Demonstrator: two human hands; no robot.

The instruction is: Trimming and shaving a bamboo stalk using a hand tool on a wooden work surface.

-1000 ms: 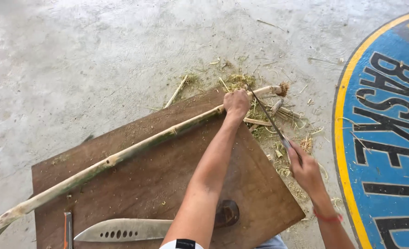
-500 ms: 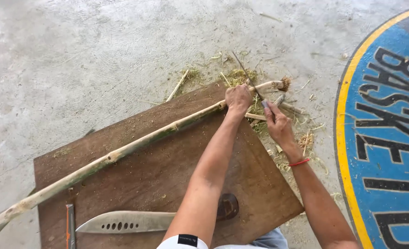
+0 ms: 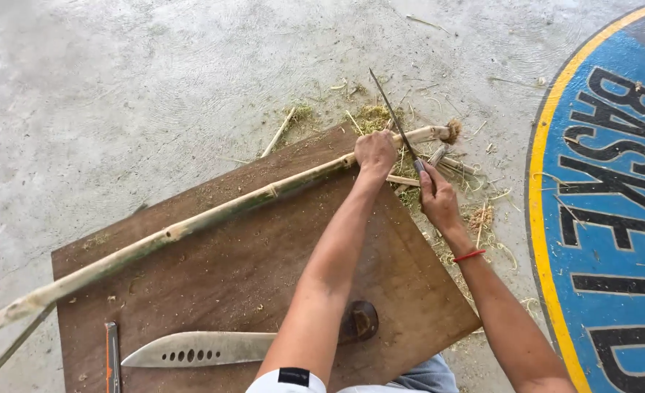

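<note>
the left hand [image 3: 375, 153] is gripping the long green-yellow bamboo pole [image 3: 213, 217]; the right hand [image 3: 437, 200] is clasping a thin metal blade [image 3: 393, 118] just beside those knuckles, so a slip could be cutting them.

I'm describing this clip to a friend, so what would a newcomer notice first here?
A long bamboo pole lies slantwise across a brown board on the concrete floor. The left hand grips it near its far end, where the right hand holds a thin knife against it. A big perforated blade lies at the board's near edge.
</note>
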